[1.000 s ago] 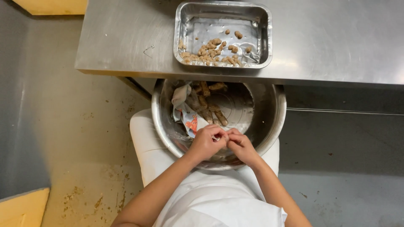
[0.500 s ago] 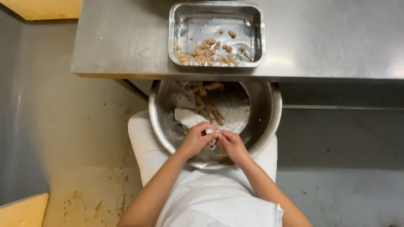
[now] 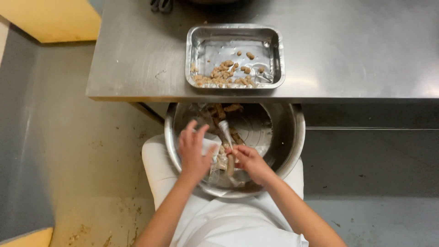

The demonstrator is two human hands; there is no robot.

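Note:
A large round steel bowl [image 3: 292,137] rests on my lap under the table edge, holding brown sausage-like pieces and plastic wrappers. My right hand [image 3: 249,162] grips a pale brown sausage piece [image 3: 230,165] by its clear plastic casing, which sticks up toward the bowl's middle. My left hand [image 3: 194,151] hovers over the bowl's left side with fingers spread, resting on a white wrapper [image 3: 211,145]. A rectangular steel tray [image 3: 270,36] on the table holds several small brown chunks [image 3: 224,75] along its near edge.
The steel table [image 3: 356,50] spans the upper view, its front edge just above the bowl. Stained floor [image 3: 100,183] lies to the left, with a yellow surface [image 3: 50,20] at the top left. My white apron [image 3: 228,224] covers my lap.
My hands were pinched together over one piece; now the left hand has let go and spread open, while the right hand holds the piece with its casing pulled up.

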